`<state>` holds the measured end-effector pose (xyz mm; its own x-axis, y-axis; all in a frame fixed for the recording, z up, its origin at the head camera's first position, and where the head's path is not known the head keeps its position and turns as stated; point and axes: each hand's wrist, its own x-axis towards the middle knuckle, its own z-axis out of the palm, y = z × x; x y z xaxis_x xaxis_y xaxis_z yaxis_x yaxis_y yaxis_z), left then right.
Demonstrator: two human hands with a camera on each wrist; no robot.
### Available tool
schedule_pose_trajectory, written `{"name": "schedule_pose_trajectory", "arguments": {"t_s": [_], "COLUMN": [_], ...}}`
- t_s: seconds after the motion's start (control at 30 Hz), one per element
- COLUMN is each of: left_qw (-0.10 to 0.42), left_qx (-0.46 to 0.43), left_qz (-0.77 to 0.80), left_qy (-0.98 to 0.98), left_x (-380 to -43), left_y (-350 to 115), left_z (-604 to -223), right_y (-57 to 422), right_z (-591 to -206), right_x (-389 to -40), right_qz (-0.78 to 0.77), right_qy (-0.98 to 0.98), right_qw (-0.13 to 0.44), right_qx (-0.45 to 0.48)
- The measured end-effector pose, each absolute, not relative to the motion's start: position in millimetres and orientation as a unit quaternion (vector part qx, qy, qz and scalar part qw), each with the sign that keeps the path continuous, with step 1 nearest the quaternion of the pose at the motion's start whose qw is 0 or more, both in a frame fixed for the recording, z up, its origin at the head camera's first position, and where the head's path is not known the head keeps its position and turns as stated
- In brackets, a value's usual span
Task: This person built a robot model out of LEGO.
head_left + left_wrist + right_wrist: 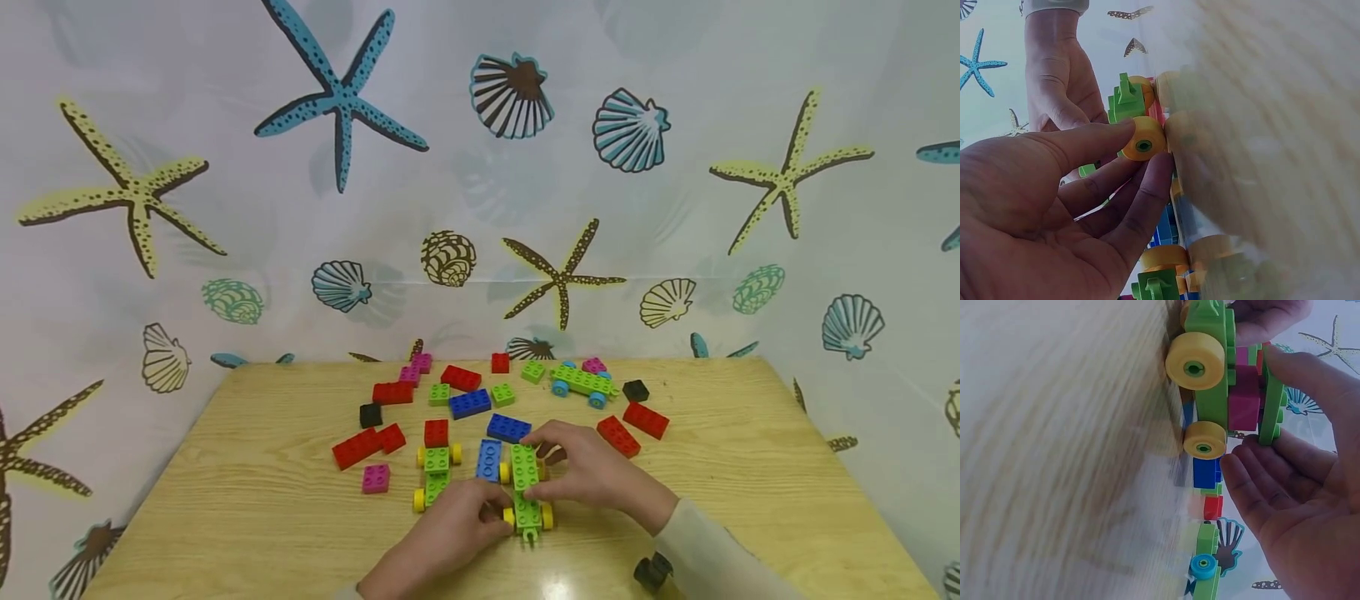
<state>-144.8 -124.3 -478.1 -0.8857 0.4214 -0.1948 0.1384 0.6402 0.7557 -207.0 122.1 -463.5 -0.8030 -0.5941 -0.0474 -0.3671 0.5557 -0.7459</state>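
Observation:
A green toy car base (528, 518) with yellow wheels stands on the table between the hands. My left hand (459, 523) holds the car at its near left yellow wheel (1146, 139), thumb on one side and fingers on the other. With thumb and fingertips my right hand (585, 468) pinches a flat green studded plate (1270, 400) by its ends. The plate lies over a pink brick (1244, 400) on the base, with a narrow gap visible between them. From the head view the pink brick is hidden.
Left of the hands stands another green car (437, 461) with yellow wheels. A blue brick (489, 460) lies between the cars. Farther back are several loose bricks and a green car with blue wheels (583, 382). Black pieces (652, 572) lie by the right sleeve.

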Motion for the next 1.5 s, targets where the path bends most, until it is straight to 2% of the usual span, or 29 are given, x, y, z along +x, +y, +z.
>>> {"name": "schedule_pose_trajectory", "arguments": {"t_s": [0.43, 0.8, 1.5], "left_qw": [0.173, 0.173, 0.169], "left_qx": [0.174, 0.160, 0.166], "left_qz": [0.391, 0.397, 0.397], "left_qy": [0.887, 0.887, 0.887], "left_x": [-150, -144, -145], "left_y": [-128, -125, -127], "left_z": [-492, -477, -481], "right_y": [121, 122, 121], "right_z": [-463, -461, -462], "right_x": [-204, -208, -209], "right_qz": [-0.392, -0.392, -0.399], "right_qy": [0.868, 0.864, 0.861], "right_qw": [0.156, 0.170, 0.169], "right_qx": [-0.261, -0.268, -0.267]}}
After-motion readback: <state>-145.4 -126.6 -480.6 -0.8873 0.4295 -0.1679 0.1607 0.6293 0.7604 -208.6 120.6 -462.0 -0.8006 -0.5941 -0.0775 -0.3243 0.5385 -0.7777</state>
